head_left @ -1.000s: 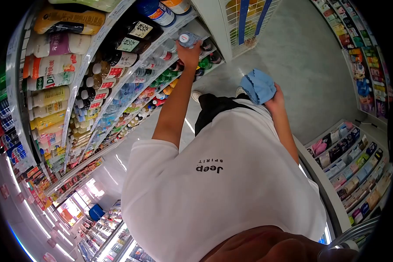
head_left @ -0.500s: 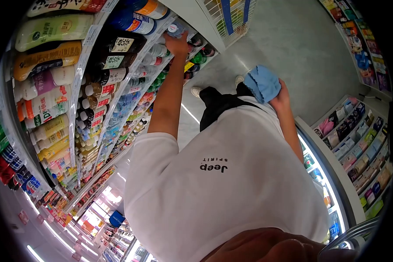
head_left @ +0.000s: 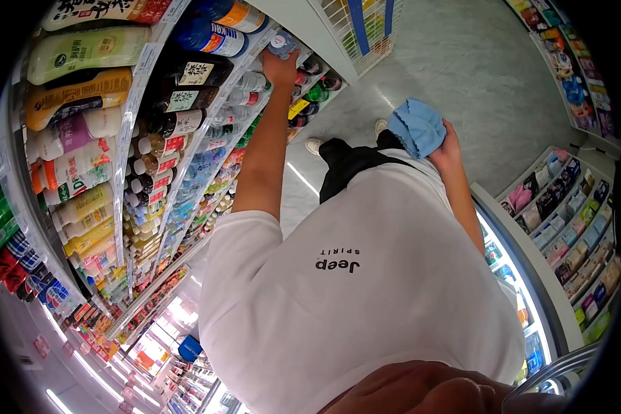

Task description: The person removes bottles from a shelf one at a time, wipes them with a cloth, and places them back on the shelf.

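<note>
My left hand (head_left: 281, 67) reaches up to the drink shelf on the left, its fingers closed around a clear plastic bottle (head_left: 281, 44) near the end of a row. Much of that bottle is hidden by the hand. Beside it on the same shelf lie other clear bottles (head_left: 254, 81). Out to the right at waist height, my right hand (head_left: 447, 146) grips a crumpled light blue cloth (head_left: 417, 128), which bunches above the fingers.
Shelves full of drink bottles (head_left: 79, 52) run along my left. A white wire rack (head_left: 366, 31) stands past the shelf end. Grey floor (head_left: 455, 69) lies ahead. To the right are a lit display case (head_left: 517, 276) and racks of small packets (head_left: 566, 228).
The view has shifted slightly. My left hand stays on the bottle, which appears tilted a little differently, and my right hand still holds the cloth.
</note>
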A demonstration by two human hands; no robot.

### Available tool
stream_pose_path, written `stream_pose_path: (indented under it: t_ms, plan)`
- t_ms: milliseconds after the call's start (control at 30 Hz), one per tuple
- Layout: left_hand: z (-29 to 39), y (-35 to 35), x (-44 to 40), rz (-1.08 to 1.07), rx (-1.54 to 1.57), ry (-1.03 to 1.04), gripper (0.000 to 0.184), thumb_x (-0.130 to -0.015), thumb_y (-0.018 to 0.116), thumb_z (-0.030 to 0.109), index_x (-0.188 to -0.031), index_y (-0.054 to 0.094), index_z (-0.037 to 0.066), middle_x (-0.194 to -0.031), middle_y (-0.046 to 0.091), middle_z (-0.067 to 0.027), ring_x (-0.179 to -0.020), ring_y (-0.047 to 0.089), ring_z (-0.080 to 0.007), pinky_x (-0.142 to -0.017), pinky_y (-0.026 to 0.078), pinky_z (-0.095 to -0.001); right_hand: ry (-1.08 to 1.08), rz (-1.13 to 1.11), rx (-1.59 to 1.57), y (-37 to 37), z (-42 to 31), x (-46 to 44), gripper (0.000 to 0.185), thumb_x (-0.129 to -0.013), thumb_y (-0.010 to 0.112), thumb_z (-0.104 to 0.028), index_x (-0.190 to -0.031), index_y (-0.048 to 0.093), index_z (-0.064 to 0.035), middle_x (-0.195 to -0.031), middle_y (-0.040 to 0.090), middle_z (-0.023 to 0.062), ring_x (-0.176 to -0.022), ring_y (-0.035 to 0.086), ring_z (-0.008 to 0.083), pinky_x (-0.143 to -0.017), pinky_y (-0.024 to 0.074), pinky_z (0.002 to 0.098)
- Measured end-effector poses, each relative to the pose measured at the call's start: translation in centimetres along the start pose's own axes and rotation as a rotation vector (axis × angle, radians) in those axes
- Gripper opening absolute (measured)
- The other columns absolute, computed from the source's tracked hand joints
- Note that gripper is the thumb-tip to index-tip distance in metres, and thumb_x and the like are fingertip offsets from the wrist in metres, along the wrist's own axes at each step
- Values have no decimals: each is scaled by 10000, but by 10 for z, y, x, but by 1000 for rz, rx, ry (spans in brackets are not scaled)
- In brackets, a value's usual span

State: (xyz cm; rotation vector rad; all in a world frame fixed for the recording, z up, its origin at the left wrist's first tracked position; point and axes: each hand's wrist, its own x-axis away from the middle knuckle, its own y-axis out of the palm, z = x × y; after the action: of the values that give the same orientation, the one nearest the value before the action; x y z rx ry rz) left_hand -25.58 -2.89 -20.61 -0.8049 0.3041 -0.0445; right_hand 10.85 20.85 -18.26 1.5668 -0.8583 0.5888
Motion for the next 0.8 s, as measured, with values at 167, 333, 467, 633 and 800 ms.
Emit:
stream_pose_path:
  t_ms: [167, 333, 467, 633, 800]
  plan:
    - [-16, 4, -3, -30, 18, 58, 911, -595, 904, 360, -1277, 470, -59, -1137, 646, -252, -1009, 638, -420, -869, 512, -465, 5, -18, 2, -6, 0, -4, 459, -1025, 373, -283, -1322, 508, 40, -1332, 585, 182, -1225, 572, 320, -1099, 418, 437]
    - [1, -8, -6, -125, -157, 105, 898, -636, 870, 314, -1354, 425, 9, -1236, 600, -250, -1077, 601, -439, -911, 501, -476, -4, -7, 8, -4, -1, -7, 459, -1021, 382, -294, -1311, 508, 38, -1320, 590, 178, -1216, 571, 324, -1093, 415, 444]
    - [-3, -9, -17, -204, -272, 130, 954, -667, 839, 465, -1365, 404, -19, -1239, 605, -252, -1093, 607, -423, -935, 487, -481, -23, 33, 16, 1, -1, -6, 454, -1018, 387, -292, -1302, 517, 39, -1313, 595, 178, -1210, 575, 321, -1090, 418, 445]
    - [-8, -7, -33, -280, -380, 53, 956, -687, 797, 522, -1415, 411, 37, -1380, 520, -229, -1214, 549, -395, -979, 475, -472, -18, 10, 31, -1, -2, -8, 452, -1016, 388, -287, -1300, 523, 39, -1308, 599, 179, -1213, 574, 319, -1092, 417, 446]
    - [-22, -5, -43, -243, -266, 33, 933, -659, 819, 521, -1336, 491, -32, -1322, 559, -262, -1214, 542, -404, -1001, 452, -429, -30, 4, 27, 0, -2, -11, 459, -1016, 382, -292, -1304, 521, 38, -1311, 598, 180, -1212, 576, 320, -1088, 423, 445]
